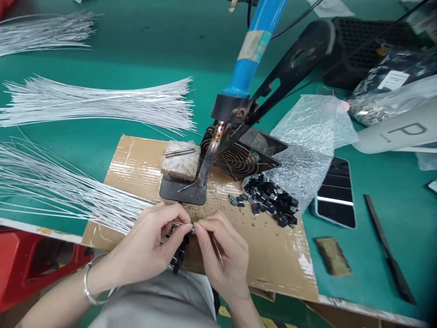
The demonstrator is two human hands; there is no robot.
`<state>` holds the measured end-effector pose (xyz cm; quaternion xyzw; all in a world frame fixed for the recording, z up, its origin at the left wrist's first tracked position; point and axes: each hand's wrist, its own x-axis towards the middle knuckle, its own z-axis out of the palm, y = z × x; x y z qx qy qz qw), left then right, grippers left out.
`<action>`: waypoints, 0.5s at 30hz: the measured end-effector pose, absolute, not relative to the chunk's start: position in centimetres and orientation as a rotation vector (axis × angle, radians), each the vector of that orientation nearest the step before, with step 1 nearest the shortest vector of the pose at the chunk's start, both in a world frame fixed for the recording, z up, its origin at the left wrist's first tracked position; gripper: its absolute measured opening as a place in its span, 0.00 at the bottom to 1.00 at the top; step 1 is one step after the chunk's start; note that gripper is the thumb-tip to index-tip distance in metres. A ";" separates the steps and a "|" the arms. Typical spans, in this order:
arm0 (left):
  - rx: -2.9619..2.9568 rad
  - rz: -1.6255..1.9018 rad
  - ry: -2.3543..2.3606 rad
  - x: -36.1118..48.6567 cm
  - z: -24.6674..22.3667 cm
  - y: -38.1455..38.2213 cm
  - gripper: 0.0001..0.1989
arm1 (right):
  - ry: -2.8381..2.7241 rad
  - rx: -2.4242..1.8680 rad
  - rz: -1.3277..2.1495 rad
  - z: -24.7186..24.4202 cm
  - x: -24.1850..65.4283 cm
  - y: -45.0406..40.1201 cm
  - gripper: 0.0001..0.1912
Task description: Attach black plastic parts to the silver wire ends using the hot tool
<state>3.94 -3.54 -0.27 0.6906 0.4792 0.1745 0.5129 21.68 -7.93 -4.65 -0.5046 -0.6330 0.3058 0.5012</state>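
Over the front of the cardboard sheet [273,255], my left hand [153,241] pinches a thin wire end between thumb and index finger. My right hand [221,250] meets it fingertip to fingertip, closed on a tiny part too small to name; a thin strand runs down across its palm. Several black pieces [178,257] hang below my left hand. A bundle of white wires [85,196] reaches in from the left, its near ends partly hidden by that hand. Just beyond stands a blue soldering iron [246,68], its bent tip [208,159] pointing down at a black plate [180,191].
A pile of small black parts [273,200] lies right of a fan [235,159]. Farther right are bubble wrap [307,132], a phone [336,193], a brown block [332,256] and a dark flat tool [389,248]. Another wire bundle [102,102] lies at the back left.
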 end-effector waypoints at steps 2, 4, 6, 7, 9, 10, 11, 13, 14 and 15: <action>1.613 0.442 1.154 4.1 -0.5 -3.5 0.11 | -1.472 -1.255 0.753 -4.8 21.5 -8.1 0.09; 1.549 0.463 1.148 4.2 -0.6 -3.3 0.12 | -1.324 -1.319 0.793 -5.0 21.6 -8.2 0.10; 1.487 0.481 1.152 4.3 -0.5 -3.0 0.13 | -1.097 -1.333 0.870 -5.1 22.0 -8.1 0.14; 1.461 0.488 1.154 4.3 -0.4 -2.9 0.13 | -0.983 -1.302 0.926 -5.2 22.2 -8.1 0.18; 1.426 0.506 1.153 4.3 -0.2 -2.8 0.13 | -0.850 -1.197 1.055 -5.3 22.6 -8.1 0.29; 1.415 0.513 1.149 4.3 -0.1 -2.8 0.13 | -0.836 -1.160 1.105 -5.3 22.7 -8.1 0.34; 1.406 0.517 1.146 4.3 -0.1 -2.8 0.13 | -0.840 -1.155 1.134 -5.3 22.7 -8.1 0.36; 1.387 0.523 1.141 4.3 -0.1 -2.8 0.13 | -0.860 -1.227 1.135 -5.1 22.3 -8.3 0.32; 1.379 0.525 1.140 4.3 -0.1 -2.8 0.13 | -0.862 -1.276 1.122 -5.0 22.1 -8.4 0.28; 1.373 0.531 1.135 4.3 -0.1 -2.8 0.13 | -0.861 -1.318 1.111 -4.9 21.7 -8.5 0.23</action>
